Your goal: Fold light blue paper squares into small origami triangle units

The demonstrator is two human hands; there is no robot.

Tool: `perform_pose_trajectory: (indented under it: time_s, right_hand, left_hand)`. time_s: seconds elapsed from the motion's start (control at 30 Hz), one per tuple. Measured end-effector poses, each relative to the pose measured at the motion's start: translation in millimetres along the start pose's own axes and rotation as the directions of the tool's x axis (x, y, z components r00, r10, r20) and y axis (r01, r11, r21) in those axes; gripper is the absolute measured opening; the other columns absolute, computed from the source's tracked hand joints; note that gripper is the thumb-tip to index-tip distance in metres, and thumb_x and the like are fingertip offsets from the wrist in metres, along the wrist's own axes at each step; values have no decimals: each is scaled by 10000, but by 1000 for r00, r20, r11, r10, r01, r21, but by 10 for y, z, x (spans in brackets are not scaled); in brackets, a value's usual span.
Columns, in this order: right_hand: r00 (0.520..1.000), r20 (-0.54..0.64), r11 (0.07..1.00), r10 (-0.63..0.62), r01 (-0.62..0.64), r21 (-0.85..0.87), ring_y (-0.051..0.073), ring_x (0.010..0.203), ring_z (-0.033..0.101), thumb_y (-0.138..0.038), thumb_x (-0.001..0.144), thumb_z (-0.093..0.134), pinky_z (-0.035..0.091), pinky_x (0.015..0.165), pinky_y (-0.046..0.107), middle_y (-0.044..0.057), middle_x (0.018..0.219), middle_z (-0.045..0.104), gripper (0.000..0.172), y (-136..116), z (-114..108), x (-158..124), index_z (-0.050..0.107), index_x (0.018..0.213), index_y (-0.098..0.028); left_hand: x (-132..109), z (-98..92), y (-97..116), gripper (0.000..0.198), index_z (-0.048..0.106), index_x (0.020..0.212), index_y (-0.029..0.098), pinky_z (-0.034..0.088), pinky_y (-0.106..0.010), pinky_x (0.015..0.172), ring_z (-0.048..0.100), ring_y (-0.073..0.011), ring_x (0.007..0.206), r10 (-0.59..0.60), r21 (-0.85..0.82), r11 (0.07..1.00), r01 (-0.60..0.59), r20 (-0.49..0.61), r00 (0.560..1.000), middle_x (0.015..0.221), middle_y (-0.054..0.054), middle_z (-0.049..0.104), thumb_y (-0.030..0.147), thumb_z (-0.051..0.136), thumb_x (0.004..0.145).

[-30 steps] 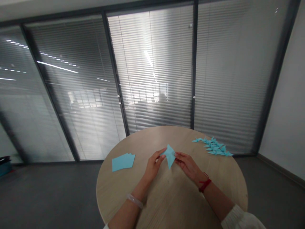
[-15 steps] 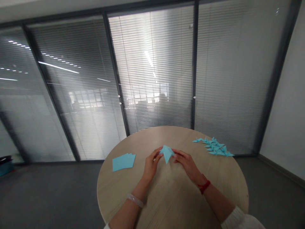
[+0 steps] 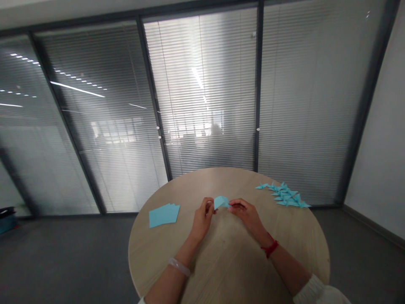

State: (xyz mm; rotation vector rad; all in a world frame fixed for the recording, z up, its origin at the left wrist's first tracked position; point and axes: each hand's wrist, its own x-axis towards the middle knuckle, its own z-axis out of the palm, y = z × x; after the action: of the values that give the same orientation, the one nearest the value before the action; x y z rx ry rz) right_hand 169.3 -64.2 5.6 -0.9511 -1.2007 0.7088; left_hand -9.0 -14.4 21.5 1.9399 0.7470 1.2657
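A small folded piece of light blue paper (image 3: 220, 201) is held just above the round wooden table (image 3: 228, 261) between both hands. My left hand (image 3: 202, 218) pinches its left side with curled fingers. My right hand (image 3: 246, 214) pinches its right side, a red cord at the wrist. A bracelet sits on my left wrist.
A short stack of flat light blue paper sheets (image 3: 164, 214) lies on the table's left part. Several folded blue paper figures (image 3: 284, 195) lie in a row at the far right edge. Glass partitions with blinds (image 3: 202, 105) stand behind the table, and grey floor surrounds it.
The blue paper was a taller pointed shape a second ago. It now looks smaller and more folded, and both hands have drawn closer together around it.
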Motion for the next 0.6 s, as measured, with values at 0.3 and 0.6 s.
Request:
perform_pose_trajectory:
  time_s: [0.3,0.6]
  right_hand:
    - [996,-94,997,-11,4,-79,216,754,626,-434,646,731,492,720,330,60,801,695,283,130,-70,42,690,785,-191]
    - [998,-43,999,39,-40,-16,230,792,639,-419,625,744,500,755,349,59,845,709,291,137,-66,45,715,821,-207]
  left_hand:
    - [29,12,-4,226,583,874,194,452,-228,652,604,-134,666,-68,-63,996,67,-26,997,693,19,634,311,665,699]
    - [81,-9,-26,293,585,660,157,456,-232,570,580,-120,554,-263,-339,910,240,-22,965,609,8,634,317,790,525]
